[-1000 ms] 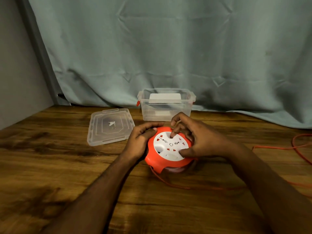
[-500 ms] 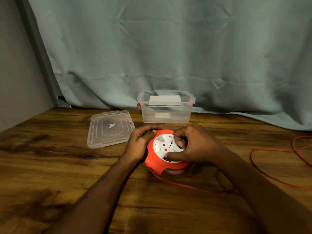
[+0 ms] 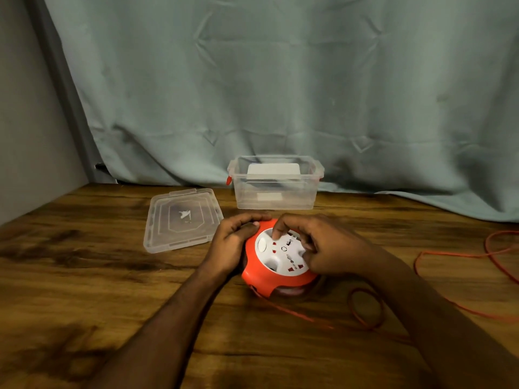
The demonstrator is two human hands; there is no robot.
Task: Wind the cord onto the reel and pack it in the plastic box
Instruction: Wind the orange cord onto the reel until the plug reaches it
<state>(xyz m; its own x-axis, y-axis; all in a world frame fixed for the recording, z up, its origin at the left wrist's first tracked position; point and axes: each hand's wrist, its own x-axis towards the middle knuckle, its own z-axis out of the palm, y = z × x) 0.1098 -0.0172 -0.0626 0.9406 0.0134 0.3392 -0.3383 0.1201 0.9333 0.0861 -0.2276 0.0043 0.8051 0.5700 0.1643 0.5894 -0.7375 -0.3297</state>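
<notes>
An orange cord reel (image 3: pixel 269 279) with a white socket face lies flat on the wooden table (image 3: pixel 84 276). My left hand (image 3: pixel 233 242) grips its left rim. My right hand (image 3: pixel 323 245) rests on the white face, its fingertips pressed into the face's recesses. A thin orange cord (image 3: pixel 365 307) leaves the reel's underside, curls into a loop at the right and runs off toward the right edge. The clear plastic box (image 3: pixel 275 197) stands open just behind the reel.
The box's clear lid (image 3: pixel 182 217) lies flat to the left of the box. A grey-green curtain (image 3: pixel 280 94) hangs behind the table, and a grey wall closes the left side. More loose cord (image 3: pixel 500 248) lies at the far right.
My right hand has turned the white face around, and its fingers have shifted on it. The cord at the right has been drawn in and now forms a small loop near the reel.
</notes>
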